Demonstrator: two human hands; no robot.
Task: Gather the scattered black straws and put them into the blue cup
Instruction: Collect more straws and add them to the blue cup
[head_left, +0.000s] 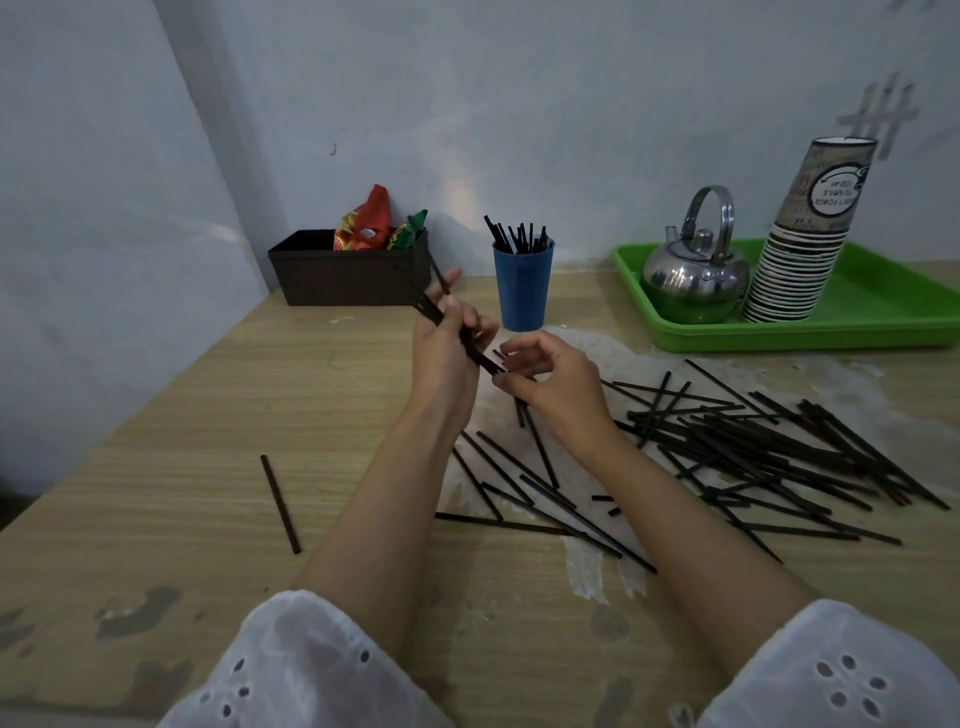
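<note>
1. My left hand (447, 345) grips a small bundle of straws (429, 310) above the counter (182, 467); a slack hold could let one slide out.
2. My right hand (550, 374) curls at the bundle's lower end; I cannot tell whether it pinches anything. A nudge there could splay the bundle.
3. The blue cup (522, 296), just behind, is part-filled; a hard push might tip it.
4. The lone straw (280, 504), left of the pile (753, 452), is easily missed.
</note>
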